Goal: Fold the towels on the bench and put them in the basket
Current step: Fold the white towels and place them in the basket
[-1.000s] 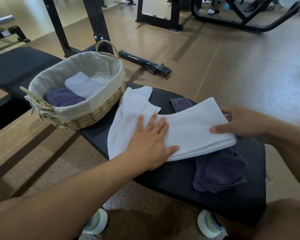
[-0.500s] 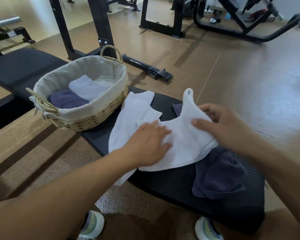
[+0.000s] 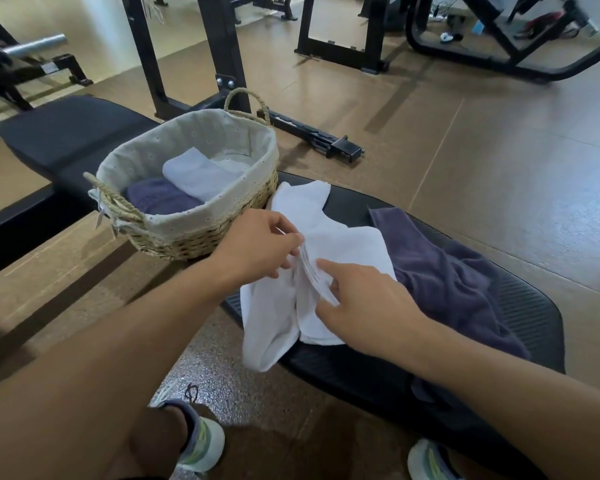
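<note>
Left hand: the left hand (image 3: 257, 245) is curling its fingers and pinching the stacked edge of the white towel (image 3: 343, 251); its fingertips are partly hiding in the folds.
Right hand: the right hand (image 3: 368, 303) is lying on the same towel with the index finger stretching out flat along the layered edge; the other fingers are bending under the palm, so whether they are gripping cloth cannot be told.
White towel: it is lying folded on the bench (image 3: 520, 306), just beside the basket (image 3: 194, 233), with one loose end hanging over the near edge.
Purple towel: the purple towel (image 3: 458, 285) is lying crumpled on the bench to the right, its left side disappearing under the white towel and the right forearm.
Basket: it is sitting on the bench's left end, holding a folded white towel (image 3: 194, 173) resting on a folded purple towel (image 3: 160, 199), both partly hiding behind the liner.
Shoes: two shoes (image 3: 201, 445) are showing below, the right one being cut off by the frame.
</note>
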`<move>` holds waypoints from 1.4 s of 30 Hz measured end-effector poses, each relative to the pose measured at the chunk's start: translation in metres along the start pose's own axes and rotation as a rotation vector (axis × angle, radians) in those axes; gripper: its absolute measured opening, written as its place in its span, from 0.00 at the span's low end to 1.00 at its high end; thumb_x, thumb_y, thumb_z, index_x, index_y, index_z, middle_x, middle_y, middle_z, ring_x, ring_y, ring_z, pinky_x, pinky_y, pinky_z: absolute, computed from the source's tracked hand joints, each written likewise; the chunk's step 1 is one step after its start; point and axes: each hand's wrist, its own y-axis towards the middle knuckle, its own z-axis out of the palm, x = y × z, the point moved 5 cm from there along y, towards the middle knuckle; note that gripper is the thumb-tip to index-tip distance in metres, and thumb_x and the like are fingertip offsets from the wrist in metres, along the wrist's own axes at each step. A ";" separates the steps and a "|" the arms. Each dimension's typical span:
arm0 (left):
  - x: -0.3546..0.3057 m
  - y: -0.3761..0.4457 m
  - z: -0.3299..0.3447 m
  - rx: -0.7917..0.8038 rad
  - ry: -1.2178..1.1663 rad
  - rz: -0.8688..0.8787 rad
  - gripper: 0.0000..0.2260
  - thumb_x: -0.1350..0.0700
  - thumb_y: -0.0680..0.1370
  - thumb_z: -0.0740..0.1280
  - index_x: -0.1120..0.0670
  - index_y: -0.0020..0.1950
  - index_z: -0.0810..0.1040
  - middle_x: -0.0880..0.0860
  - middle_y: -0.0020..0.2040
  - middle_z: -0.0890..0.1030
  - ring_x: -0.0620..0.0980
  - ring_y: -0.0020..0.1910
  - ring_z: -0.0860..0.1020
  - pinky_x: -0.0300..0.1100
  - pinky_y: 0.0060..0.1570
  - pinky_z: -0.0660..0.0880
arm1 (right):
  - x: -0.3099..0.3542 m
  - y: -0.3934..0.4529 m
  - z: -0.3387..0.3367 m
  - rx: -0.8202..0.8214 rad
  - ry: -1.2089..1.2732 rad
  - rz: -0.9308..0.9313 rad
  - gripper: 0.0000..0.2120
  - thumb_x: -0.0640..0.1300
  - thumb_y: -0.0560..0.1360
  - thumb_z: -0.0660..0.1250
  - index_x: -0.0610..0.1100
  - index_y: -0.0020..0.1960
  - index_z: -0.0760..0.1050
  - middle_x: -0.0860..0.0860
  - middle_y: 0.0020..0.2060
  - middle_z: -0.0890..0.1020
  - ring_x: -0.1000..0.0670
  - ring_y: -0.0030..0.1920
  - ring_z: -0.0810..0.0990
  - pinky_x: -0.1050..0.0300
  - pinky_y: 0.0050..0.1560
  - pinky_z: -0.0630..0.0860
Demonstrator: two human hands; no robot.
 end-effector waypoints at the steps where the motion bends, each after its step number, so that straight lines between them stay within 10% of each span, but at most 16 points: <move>1: 0.002 0.001 0.000 -0.006 0.029 0.005 0.04 0.55 0.78 0.72 0.54 0.46 0.83 0.51 0.39 0.86 0.46 0.34 0.84 0.38 0.30 0.78 | 0.000 0.000 0.004 0.008 -0.012 -0.009 0.21 0.53 0.76 0.62 0.48 0.68 0.70 0.55 0.41 0.77 0.48 0.46 0.79 0.50 0.49 0.78; 5: 0.002 0.006 -0.004 -0.103 0.057 0.086 0.03 0.52 0.75 0.74 0.49 0.43 0.83 0.48 0.39 0.86 0.47 0.39 0.85 0.46 0.44 0.82 | 0.001 -0.001 -0.004 -0.003 0.070 0.034 0.29 0.70 0.75 0.61 0.57 0.71 0.71 0.57 0.40 0.81 0.54 0.46 0.81 0.52 0.50 0.78; 10: -0.004 0.001 -0.012 -0.194 0.092 0.162 0.03 0.50 0.75 0.75 0.47 0.45 0.83 0.42 0.41 0.84 0.40 0.41 0.80 0.40 0.45 0.77 | -0.044 0.016 -0.051 -0.176 0.006 0.169 0.11 0.63 0.76 0.66 0.60 0.54 0.78 0.61 0.42 0.80 0.56 0.46 0.80 0.54 0.50 0.77; 17: -0.011 -0.005 0.000 -0.178 0.116 0.234 0.03 0.51 0.75 0.74 0.48 0.47 0.84 0.41 0.44 0.84 0.39 0.49 0.81 0.34 0.50 0.74 | -0.091 0.020 -0.040 0.130 0.003 0.355 0.22 0.71 0.70 0.68 0.53 0.47 0.77 0.53 0.35 0.85 0.54 0.26 0.83 0.49 0.50 0.81; 22: -0.012 -0.005 0.002 -0.157 0.102 0.232 0.05 0.52 0.75 0.75 0.48 0.49 0.84 0.41 0.45 0.84 0.39 0.51 0.81 0.38 0.55 0.76 | -0.090 0.022 -0.029 0.202 -0.105 0.343 0.28 0.73 0.65 0.70 0.47 0.40 0.81 0.51 0.34 0.84 0.52 0.35 0.82 0.50 0.47 0.78; 30: -0.032 -0.017 -0.005 0.154 0.087 0.277 0.44 0.33 0.61 0.79 0.37 0.74 0.67 0.34 0.66 0.75 0.31 0.64 0.70 0.39 0.66 0.66 | -0.050 0.002 -0.064 -0.003 0.393 0.007 0.13 0.49 0.69 0.77 0.50 0.45 0.73 0.51 0.39 0.84 0.51 0.39 0.81 0.53 0.40 0.75; 36: -0.033 -0.032 0.016 0.524 -0.170 0.219 0.22 0.50 0.70 0.79 0.53 0.62 0.81 0.52 0.58 0.85 0.53 0.60 0.83 0.58 0.64 0.77 | -0.044 -0.014 -0.079 0.154 0.570 -0.149 0.19 0.39 0.70 0.78 0.46 0.54 0.73 0.50 0.46 0.87 0.47 0.46 0.86 0.51 0.46 0.81; 42: -0.027 -0.030 0.019 0.484 -0.334 0.146 0.17 0.58 0.70 0.80 0.57 0.56 0.80 0.59 0.57 0.85 0.59 0.59 0.83 0.65 0.61 0.77 | -0.064 -0.004 -0.067 0.164 0.426 -0.033 0.25 0.60 0.60 0.80 0.56 0.54 0.78 0.57 0.48 0.85 0.58 0.46 0.84 0.59 0.47 0.79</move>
